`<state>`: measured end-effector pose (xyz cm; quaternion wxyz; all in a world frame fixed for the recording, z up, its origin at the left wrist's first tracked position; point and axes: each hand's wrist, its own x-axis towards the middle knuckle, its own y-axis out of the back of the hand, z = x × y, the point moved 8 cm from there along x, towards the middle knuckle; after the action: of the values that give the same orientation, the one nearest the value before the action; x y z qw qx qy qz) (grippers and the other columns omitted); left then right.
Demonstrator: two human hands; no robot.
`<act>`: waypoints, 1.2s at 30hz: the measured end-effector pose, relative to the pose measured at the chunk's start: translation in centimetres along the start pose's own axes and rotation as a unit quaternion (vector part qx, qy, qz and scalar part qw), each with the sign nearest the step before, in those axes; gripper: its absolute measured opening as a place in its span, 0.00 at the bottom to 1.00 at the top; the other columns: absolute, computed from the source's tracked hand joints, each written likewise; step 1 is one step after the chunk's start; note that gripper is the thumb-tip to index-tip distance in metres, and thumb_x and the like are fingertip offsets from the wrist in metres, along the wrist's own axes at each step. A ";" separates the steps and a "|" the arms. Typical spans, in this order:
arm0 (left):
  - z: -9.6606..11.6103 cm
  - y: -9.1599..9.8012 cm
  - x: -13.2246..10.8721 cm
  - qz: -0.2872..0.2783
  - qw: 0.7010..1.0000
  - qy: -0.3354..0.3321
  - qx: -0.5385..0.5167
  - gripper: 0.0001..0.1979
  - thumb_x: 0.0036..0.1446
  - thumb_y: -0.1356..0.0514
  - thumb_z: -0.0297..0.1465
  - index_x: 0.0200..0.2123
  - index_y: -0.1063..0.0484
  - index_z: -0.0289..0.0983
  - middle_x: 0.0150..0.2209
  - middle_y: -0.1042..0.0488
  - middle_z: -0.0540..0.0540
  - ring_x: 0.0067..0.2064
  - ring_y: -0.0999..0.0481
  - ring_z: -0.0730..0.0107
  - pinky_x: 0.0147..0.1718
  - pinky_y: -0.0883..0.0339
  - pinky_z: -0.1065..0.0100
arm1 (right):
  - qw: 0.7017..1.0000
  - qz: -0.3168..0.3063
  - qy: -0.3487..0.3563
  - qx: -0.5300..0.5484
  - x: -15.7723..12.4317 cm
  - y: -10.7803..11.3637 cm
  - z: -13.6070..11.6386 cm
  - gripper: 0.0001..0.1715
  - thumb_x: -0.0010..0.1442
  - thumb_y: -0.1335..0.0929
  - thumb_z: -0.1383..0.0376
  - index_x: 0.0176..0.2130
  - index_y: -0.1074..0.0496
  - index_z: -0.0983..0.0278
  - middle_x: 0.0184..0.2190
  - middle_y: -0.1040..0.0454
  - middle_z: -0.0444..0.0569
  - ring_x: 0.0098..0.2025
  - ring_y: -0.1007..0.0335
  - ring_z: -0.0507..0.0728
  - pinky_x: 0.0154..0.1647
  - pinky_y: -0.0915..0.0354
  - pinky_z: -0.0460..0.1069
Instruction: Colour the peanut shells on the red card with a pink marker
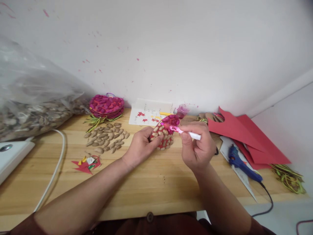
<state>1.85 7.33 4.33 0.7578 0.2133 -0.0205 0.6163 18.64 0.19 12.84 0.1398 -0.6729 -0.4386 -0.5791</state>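
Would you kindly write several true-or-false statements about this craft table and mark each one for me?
1. The left hand holds a peanut-covered craft piece. True.
2. Every peanut on that craft piece is magenta. False: many of them are tan.
3. The right hand holds a white-handled paintbrush. True.
4. Red paper lies beside the plastic bag. False: the red sheets are on the right, near the blue glue gun; the bag is on the left.
5. Loose peanuts lie on the wooden table. True.

Pink-spattered white wall (176, 42) behind a wooden table (149, 189)
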 end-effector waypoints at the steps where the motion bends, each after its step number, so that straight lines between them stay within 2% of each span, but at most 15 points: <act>1: 0.0 0.0 0.0 -0.001 1.000 -0.003 0.004 0.12 0.65 0.37 0.39 0.32 0.24 0.38 0.30 0.24 0.49 0.34 0.26 0.65 0.37 0.31 0.64 | 1.000 0.000 0.008 -0.005 0.0 0.0 -0.1 0.11 0.65 0.30 0.70 0.47 0.23 0.59 0.37 0.20 0.47 0.42 0.24 0.58 0.47 0.27 0.57; 15: 1.7 0.6 -0.1 0.013 0.994 -0.078 0.078 0.11 0.66 0.39 0.33 0.31 0.21 0.39 0.34 0.23 0.45 0.37 0.24 0.63 0.40 0.30 0.64 | 0.999 0.023 0.027 -0.016 0.3 0.6 -0.6 0.13 0.65 0.30 0.71 0.48 0.24 0.58 0.36 0.20 0.47 0.41 0.24 0.59 0.45 0.27 0.57; 22: 1.6 0.4 -0.1 0.011 0.993 -0.083 0.082 0.12 0.68 0.40 0.32 0.32 0.21 0.38 0.34 0.23 0.45 0.37 0.25 0.64 0.38 0.33 0.65 | 0.999 -0.001 0.041 -0.021 0.1 0.4 -1.3 0.12 0.64 0.29 0.70 0.47 0.24 0.59 0.35 0.20 0.46 0.41 0.24 0.58 0.45 0.27 0.57; 28: 1.7 0.5 0.0 0.012 0.992 -0.086 0.086 0.11 0.67 0.40 0.32 0.32 0.20 0.38 0.35 0.23 0.44 0.38 0.24 0.63 0.38 0.32 0.65 | 0.998 0.027 0.042 -0.037 0.2 0.8 -1.4 0.14 0.64 0.29 0.71 0.48 0.24 0.58 0.36 0.19 0.47 0.40 0.23 0.59 0.44 0.27 0.56; 36: 1.9 0.5 0.0 0.015 0.991 -0.097 0.088 0.11 0.68 0.39 0.32 0.32 0.21 0.39 0.34 0.23 0.46 0.36 0.25 0.64 0.38 0.33 0.65 | 0.998 -0.002 0.042 -0.041 0.1 0.2 -1.5 0.11 0.65 0.30 0.68 0.47 0.24 0.57 0.35 0.19 0.46 0.40 0.23 0.58 0.45 0.27 0.56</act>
<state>1.82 6.73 6.25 0.7213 0.3372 -0.0426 0.6035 17.77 -0.94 13.39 0.1288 -0.6524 -0.4093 -0.6247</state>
